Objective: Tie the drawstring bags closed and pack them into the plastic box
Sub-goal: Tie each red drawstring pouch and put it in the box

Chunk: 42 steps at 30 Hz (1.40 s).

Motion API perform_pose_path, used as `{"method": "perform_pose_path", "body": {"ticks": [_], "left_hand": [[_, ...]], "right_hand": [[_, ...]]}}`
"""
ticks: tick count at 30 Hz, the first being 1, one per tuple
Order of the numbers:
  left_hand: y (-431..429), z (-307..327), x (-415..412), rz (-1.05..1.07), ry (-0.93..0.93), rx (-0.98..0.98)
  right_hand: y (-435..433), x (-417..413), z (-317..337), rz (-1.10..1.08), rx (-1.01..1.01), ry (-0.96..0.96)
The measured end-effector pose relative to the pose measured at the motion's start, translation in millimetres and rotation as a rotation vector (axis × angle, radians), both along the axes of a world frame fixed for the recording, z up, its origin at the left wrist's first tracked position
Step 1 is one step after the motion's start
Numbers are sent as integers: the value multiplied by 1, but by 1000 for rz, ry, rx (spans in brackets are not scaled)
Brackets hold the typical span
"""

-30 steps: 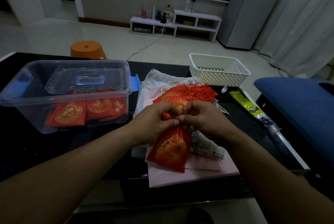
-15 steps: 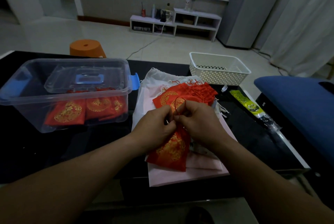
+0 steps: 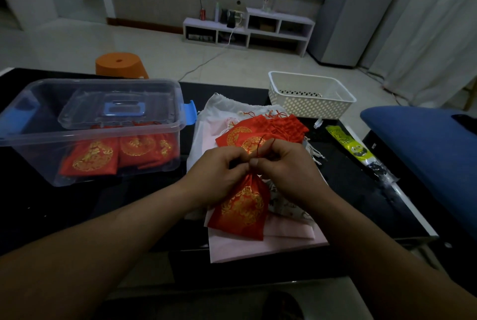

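The left hand (image 3: 219, 170) and right hand (image 3: 286, 167) both pinch the thin red cord (image 3: 261, 142) at the gathered neck of the red gold-embroidered fabric bag (image 3: 242, 212), so the loop above them probably wants drawing down snug and evenly.

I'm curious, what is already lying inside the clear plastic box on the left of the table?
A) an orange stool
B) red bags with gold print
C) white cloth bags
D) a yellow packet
B: red bags with gold print show through the front wall of the clear plastic box.
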<state>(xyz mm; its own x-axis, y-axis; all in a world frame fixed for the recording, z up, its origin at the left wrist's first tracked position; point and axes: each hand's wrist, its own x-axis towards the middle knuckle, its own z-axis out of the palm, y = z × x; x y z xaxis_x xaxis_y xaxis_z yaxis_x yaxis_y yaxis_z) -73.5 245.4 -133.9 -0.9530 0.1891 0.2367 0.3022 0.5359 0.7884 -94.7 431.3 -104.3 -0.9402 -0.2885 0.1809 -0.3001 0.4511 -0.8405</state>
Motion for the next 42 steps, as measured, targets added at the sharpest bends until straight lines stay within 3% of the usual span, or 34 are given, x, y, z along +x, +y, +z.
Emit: {"method": "perform_pose_path", "body": {"ticks": [10, 18, 26, 33, 42], "left_hand": [[2, 2, 3, 16, -8, 33], [-6, 4, -3, -109, -86, 41], [0, 3, -1, -51, -51, 35], [-10, 8, -4, -179, -174, 146], [-14, 14, -2, -193, -232, 173]], "right_hand": [[-4, 1, -3, 30, 18, 12], [0, 0, -2, 27, 17, 25], [-3, 2, -2, 55, 60, 94], [2, 0, 2, 48, 7, 35], [4, -1, 2, -8, -109, -151]]}}
